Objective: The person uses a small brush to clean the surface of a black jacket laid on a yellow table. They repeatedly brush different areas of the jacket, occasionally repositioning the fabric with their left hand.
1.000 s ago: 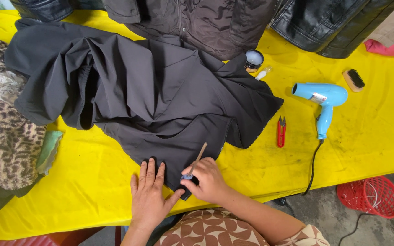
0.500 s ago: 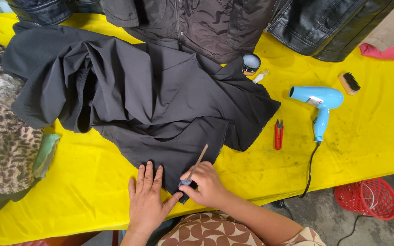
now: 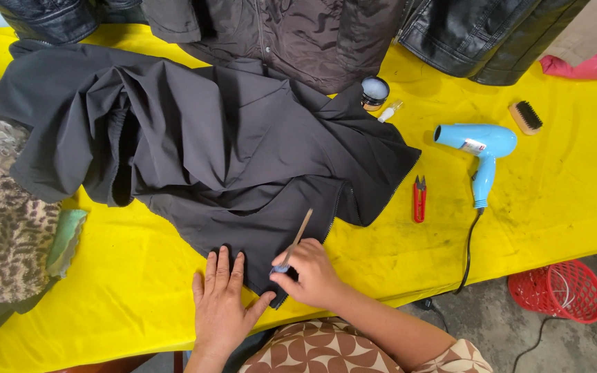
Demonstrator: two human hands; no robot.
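The left hand (image 3: 221, 307) is lying flat, palm down, with its fingers spread slightly apart, pressing on the lower hem of the dark grey fabric jacket (image 3: 209, 152). It is gripping nothing. The thumb is angling out toward 2 o'clock, reaching close to the right hand (image 3: 310, 273).

The right hand is closing together around the thin wooden-handled brush (image 3: 296, 242), pinching it low on the shaft in a pen-like grip. The handle is sticking out of the fist toward 1 o'clock. The lower tip of the brush is meeting the jacket hem just beside the zipper edge, between the two hands; the tip itself is too small to describe further.

The jacket is lying crumpled across the yellow cloth-covered table (image 3: 575, 207), spreading from the hands toward 11 o'clock.

Surrounding items, taken from the right hand:
- The red thread snips (image 3: 419, 199) are lying at 2 o'clock, near the jacket edge.
- The light blue plastic hair dryer (image 3: 479, 148) is lying farther out at 2 o'clock, its black cord trailing down over the table edge.
- The small wooden bristle brush (image 3: 525, 116) is sitting beyond the dryer.
- The round open tin (image 3: 374, 92) is sitting at 12 o'clock, touching the jacket.
- The red plastic basket (image 3: 562, 290) is standing on the floor at 3 o'clock.
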